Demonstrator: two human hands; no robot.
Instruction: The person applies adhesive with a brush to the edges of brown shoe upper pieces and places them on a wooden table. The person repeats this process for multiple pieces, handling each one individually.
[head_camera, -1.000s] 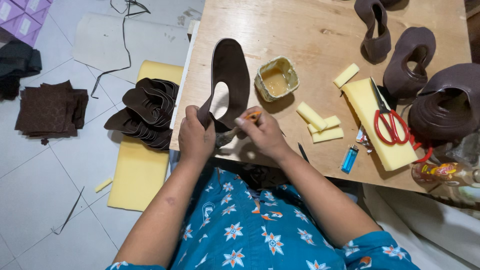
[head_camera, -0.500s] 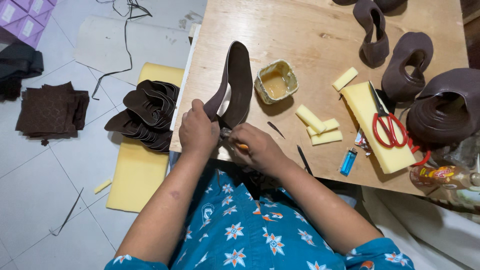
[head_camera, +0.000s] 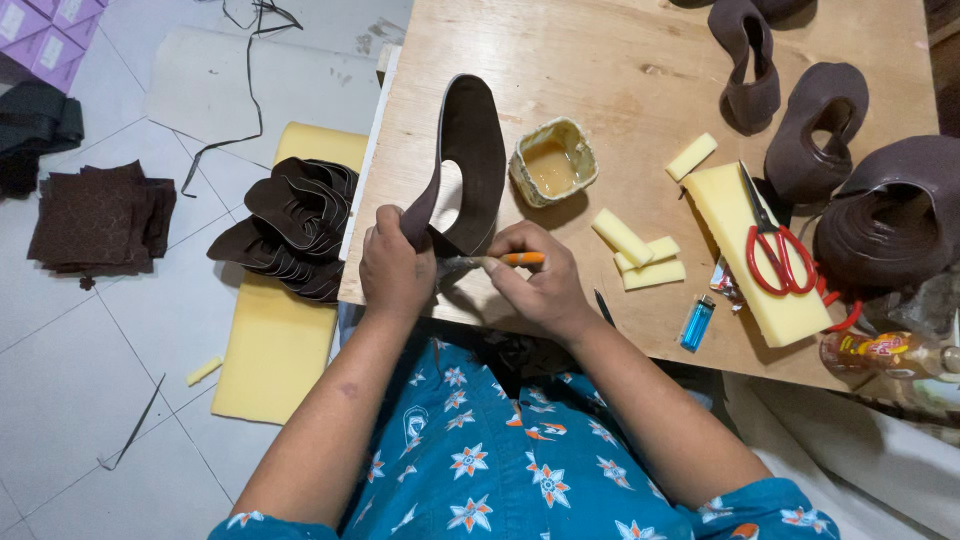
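We see a dark brown, long and curved piece of shoe leather (head_camera: 472, 150) with an oval opening near its lower end, where a pale inner side shows through. Its surface looks matte and soft, like suede. The piece stands on its edge at the near-left part of the light wooden desk (head_camera: 620, 60), and its long axis runs from the person toward the far side of the desk, with the rounded top end pointing away and a little to the right. The left hand (head_camera: 393, 268) holds the lower end, and the grip is pressed together on the leather edge between thumb and fingers. The right hand (head_camera: 535, 275) is pinching a small brush with an orange handle (head_camera: 490, 262), which lies almost level, with its bristle end pointing left and touching the lower part of the leather. Just beside the leather, on its right, sits a small square pot of yellowish glue (head_camera: 553, 162). Further right lie yellow foam blocks (head_camera: 640, 255), red-handled scissors (head_camera: 775, 245) on a bigger foam slab, and a blue lighter (head_camera: 698, 323). On the floor to the left, a stack of similar brown leather pieces (head_camera: 290, 225) rests on a yellow foam sheet (head_camera: 270, 340).
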